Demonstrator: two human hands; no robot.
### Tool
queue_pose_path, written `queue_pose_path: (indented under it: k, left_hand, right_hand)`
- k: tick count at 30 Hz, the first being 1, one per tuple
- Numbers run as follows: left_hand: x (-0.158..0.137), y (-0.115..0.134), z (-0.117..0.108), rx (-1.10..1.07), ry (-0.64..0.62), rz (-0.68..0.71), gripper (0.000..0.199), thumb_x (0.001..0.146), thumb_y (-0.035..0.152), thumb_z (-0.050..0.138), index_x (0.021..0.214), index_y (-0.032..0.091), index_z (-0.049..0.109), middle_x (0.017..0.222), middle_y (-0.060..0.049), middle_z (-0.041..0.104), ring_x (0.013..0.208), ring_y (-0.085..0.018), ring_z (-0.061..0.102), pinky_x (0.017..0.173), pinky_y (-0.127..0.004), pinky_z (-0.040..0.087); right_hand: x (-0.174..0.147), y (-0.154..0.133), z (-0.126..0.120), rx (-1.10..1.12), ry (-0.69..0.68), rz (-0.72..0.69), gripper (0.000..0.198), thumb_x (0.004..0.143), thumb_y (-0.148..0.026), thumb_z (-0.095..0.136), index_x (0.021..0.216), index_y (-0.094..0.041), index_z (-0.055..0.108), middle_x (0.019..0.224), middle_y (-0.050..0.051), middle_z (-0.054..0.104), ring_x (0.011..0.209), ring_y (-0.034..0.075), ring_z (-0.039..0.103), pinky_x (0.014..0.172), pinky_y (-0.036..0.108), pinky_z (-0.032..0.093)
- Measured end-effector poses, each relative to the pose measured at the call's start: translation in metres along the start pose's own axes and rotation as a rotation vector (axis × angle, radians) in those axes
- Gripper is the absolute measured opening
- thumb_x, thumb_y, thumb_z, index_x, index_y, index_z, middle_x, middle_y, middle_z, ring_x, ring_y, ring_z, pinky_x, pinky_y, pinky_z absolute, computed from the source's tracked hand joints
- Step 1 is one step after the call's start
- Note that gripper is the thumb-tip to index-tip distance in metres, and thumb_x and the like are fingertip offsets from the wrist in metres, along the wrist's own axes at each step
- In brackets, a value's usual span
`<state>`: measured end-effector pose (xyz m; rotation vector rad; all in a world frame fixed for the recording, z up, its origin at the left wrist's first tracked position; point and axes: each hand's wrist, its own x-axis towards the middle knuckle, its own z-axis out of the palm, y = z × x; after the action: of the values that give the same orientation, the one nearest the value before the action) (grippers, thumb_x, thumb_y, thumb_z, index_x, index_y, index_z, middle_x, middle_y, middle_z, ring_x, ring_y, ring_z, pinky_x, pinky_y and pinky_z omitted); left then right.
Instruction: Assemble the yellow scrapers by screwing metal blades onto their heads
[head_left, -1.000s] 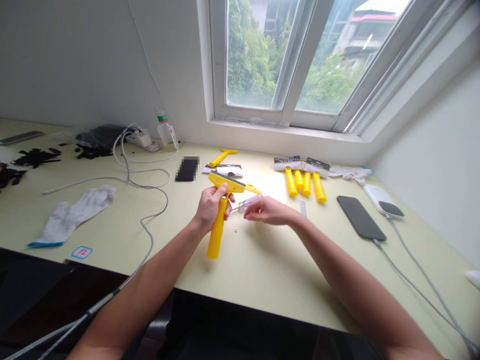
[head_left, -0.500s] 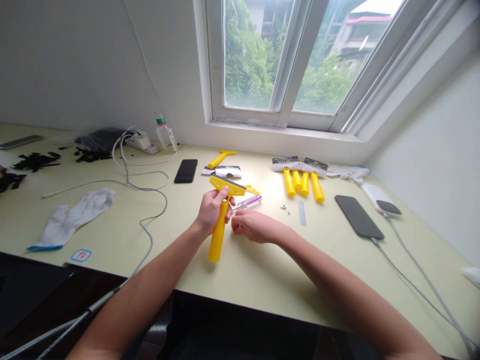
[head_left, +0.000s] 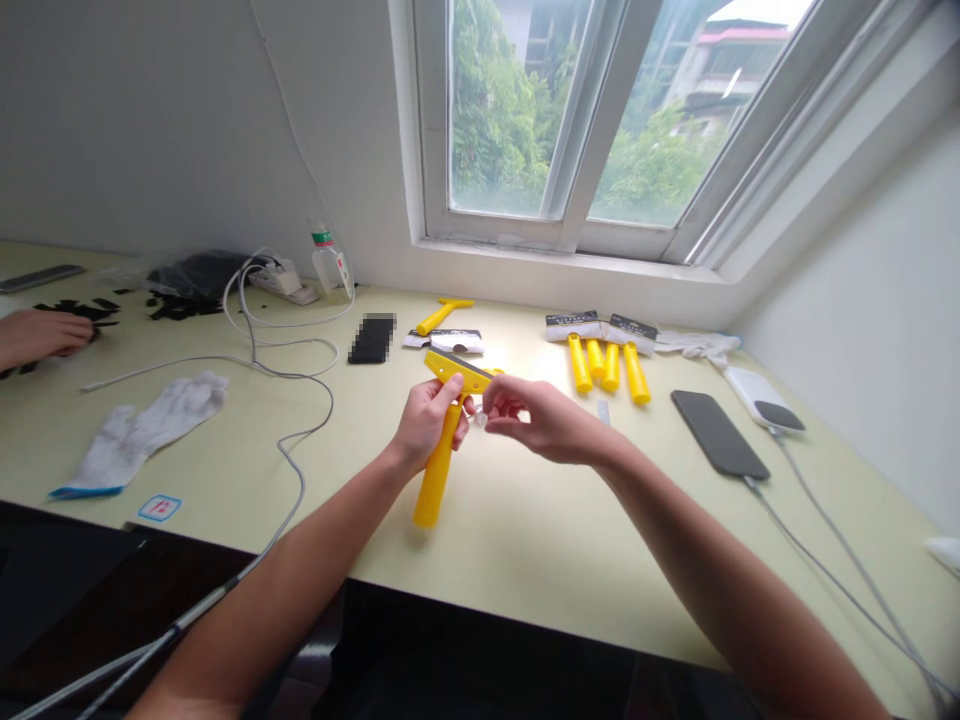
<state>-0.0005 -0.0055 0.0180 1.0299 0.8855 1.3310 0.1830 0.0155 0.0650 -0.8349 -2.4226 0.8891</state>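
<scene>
A yellow scraper (head_left: 435, 465) is in my left hand (head_left: 426, 425), held by its neck with the thumb on the wide head and the handle pointing down toward the table's front edge. My right hand (head_left: 529, 418) is closed, its fingertips curled together at the right end of the scraper head. Whether those fingers grip a small part is hidden. A clear piece (head_left: 480, 415) shows between the two hands, too small and blurred to name. Behind my right wrist a flat metal blade (head_left: 603, 411) lies partly covered on the table.
Several yellow handles (head_left: 611, 368) lie at the back right by printed packaging (head_left: 574, 326). Another yellow scraper (head_left: 444, 315) sits near the window. A phone (head_left: 718, 435) and white cable (head_left: 304, 440) flank my arms. At far left is another person's hand (head_left: 49, 335).
My right hand has risen from the table and moved up and right to the scraper head. The purple-handled screwdriver and small screws are now out of sight. Another person's hand has come in at left.
</scene>
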Motion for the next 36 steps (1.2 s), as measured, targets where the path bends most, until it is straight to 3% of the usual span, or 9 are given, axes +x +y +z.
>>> queue_pose_path:
  k: [3,5,11,16,23,28,36]
  left_hand:
    - [-0.003,0.000,0.002,0.012,-0.015,0.014,0.038,0.084,0.050,0.062,0.076,0.013,0.056,0.069,-0.002,0.060,0.036,-0.007,0.047,0.031,-0.020,0.035]
    - [-0.006,-0.001,0.004,0.027,-0.038,0.009,0.038,0.084,0.050,0.062,0.079,0.013,0.056,0.070,-0.002,0.060,0.036,-0.007,0.048,0.031,-0.020,0.035]
    - [-0.011,-0.006,0.009,0.103,-0.180,-0.081,0.042,0.086,0.054,0.059,0.075,0.014,0.054,0.063,-0.001,0.057,0.033,-0.008,0.049,0.031,-0.020,0.032]
    - [-0.010,-0.008,0.009,0.172,-0.177,-0.081,0.046,0.086,0.057,0.058,0.071,0.014,0.054,0.058,0.000,0.055,0.033,-0.008,0.048,0.032,-0.020,0.032]
    - [-0.010,-0.008,0.007,0.236,-0.227,-0.077,0.044,0.089,0.055,0.055,0.071,0.014,0.054,0.059,-0.001,0.055,0.034,-0.007,0.048,0.032,-0.020,0.033]
    - [-0.010,-0.010,0.005,0.298,-0.263,-0.079,0.043,0.091,0.054,0.052,0.075,0.015,0.055,0.056,0.000,0.054,0.033,-0.008,0.047,0.033,-0.021,0.033]
    - [-0.011,-0.011,0.004,0.358,-0.291,-0.088,0.045,0.091,0.057,0.049,0.075,0.016,0.055,0.048,0.001,0.051,0.033,-0.009,0.046,0.034,-0.021,0.032]
  right_hand:
    - [0.002,-0.013,-0.001,0.036,0.314,-0.054,0.009,0.088,-0.026,0.062,0.090,-0.021,0.054,0.080,0.000,0.063,0.072,0.013,0.057,0.067,0.025,0.045]
    - [0.005,-0.016,0.006,-0.014,0.416,-0.073,0.007,0.089,-0.025,0.061,0.090,-0.022,0.055,0.079,0.000,0.063,0.071,0.013,0.057,0.067,0.026,0.045]
    - [0.018,-0.011,0.026,-0.166,0.453,-0.076,0.004,0.090,-0.018,0.057,0.091,-0.022,0.059,0.083,0.001,0.066,0.071,0.013,0.059,0.070,0.027,0.044]
    - [0.020,-0.006,0.026,-0.270,0.471,-0.106,0.003,0.089,-0.021,0.061,0.092,-0.022,0.061,0.084,0.002,0.069,0.076,0.015,0.060,0.078,0.031,0.042]
    - [0.020,-0.001,0.018,-0.137,0.540,-0.058,0.021,0.082,-0.019,0.065,0.101,-0.023,0.057,0.092,0.003,0.066,0.091,0.019,0.058,0.082,0.033,0.043]
    - [0.025,0.014,0.015,0.147,0.432,0.040,0.033,0.075,-0.029,0.072,0.104,-0.022,0.057,0.108,0.006,0.063,0.099,0.020,0.058,0.080,0.032,0.046]
    - [0.023,0.016,0.012,0.459,0.185,0.130,0.030,0.080,-0.040,0.067,0.096,-0.016,0.060,0.081,0.003,0.064,0.070,0.015,0.061,0.062,0.027,0.049]
